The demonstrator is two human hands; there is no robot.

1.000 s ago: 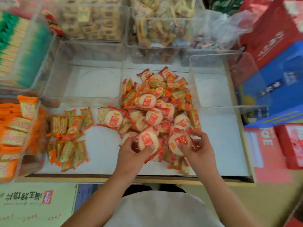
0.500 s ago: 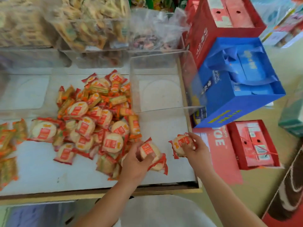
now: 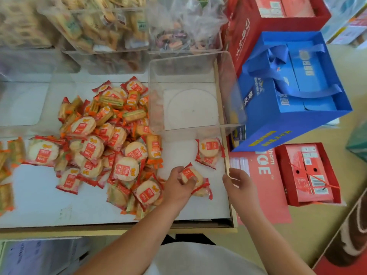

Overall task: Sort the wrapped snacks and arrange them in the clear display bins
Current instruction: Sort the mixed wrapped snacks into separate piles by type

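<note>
Released since the earlier frame, one round cracker packet [image 3: 209,150] lies before the empty clear bin [image 3: 226,86]; the right hand [image 3: 237,182] is held spread and empty. A second packet [image 3: 188,173] is gripped by the left hand [image 3: 176,188] nearby. It should be laid beside the first, kept apart from the mixed pile [image 3: 103,139].

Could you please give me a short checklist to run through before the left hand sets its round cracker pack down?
1. The left hand has a firm grip on the round cracker pack: ok.
2. The right hand is free, with relaxed fingers and holding nothing: ok.
3. There is bare table beside the sorted pack: ok.
4. The clear bin behind it is empty: ok.
5. The left hand holds only one pack: cannot tell, as a second wrapper shows under the fingers.
6. The pile is sorted by kind: not ok, since round and long packs are mixed.
</note>
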